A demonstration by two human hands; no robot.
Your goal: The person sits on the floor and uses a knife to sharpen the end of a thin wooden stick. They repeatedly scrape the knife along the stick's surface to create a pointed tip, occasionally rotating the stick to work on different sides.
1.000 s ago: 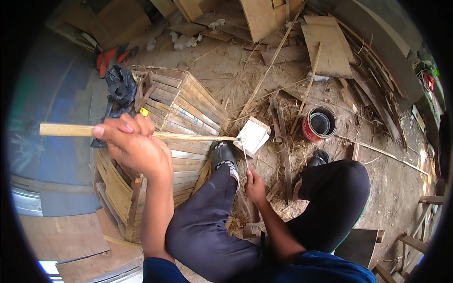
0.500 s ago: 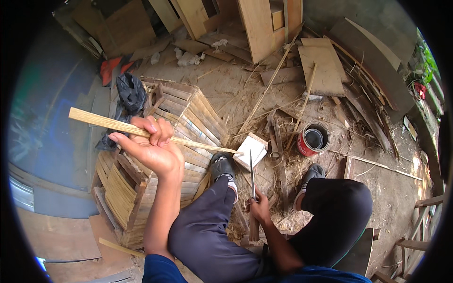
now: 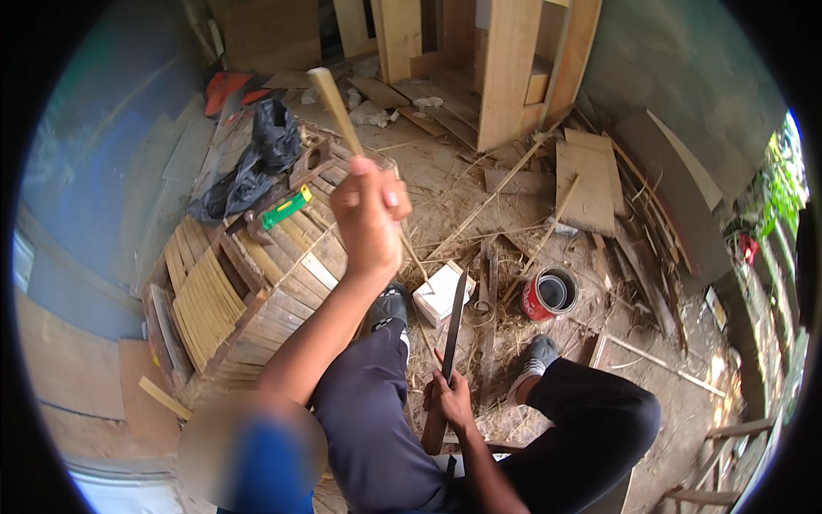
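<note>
Bracing a strip on the block, blade at the ready

Gripping the strip (image 3: 346, 124), the left hand (image 3: 371, 210) is closed at 11 o'clock from the block (image 3: 437, 295), 12 being the top of the view. The strip's lower end appears to rest on the block's white top; its other end leans up past the fist. At 6 o'clock the right hand (image 3: 449, 400) is wrapped around the knife (image 3: 455, 330), tip toward 12, the blade passing in front of the block's right side.

The step in hand looks like trimming the strip, probably between strokes, since blade and strip seem apart. The next move likely calls for a steady left hand and the blade laid flat along the wood; which edge is sharp I cannot tell.

Room is tight at 8 o'clock, where the left shoe (image 3: 390, 310) sits just beside the block, and at 9, where the crate (image 3: 274, 257) crowds in. The can (image 3: 533, 303) stands at 3, apart from the block, and the right shoe (image 3: 539, 353) at 4. Between the knees, toward 6, the right hand has the freest path.
</note>
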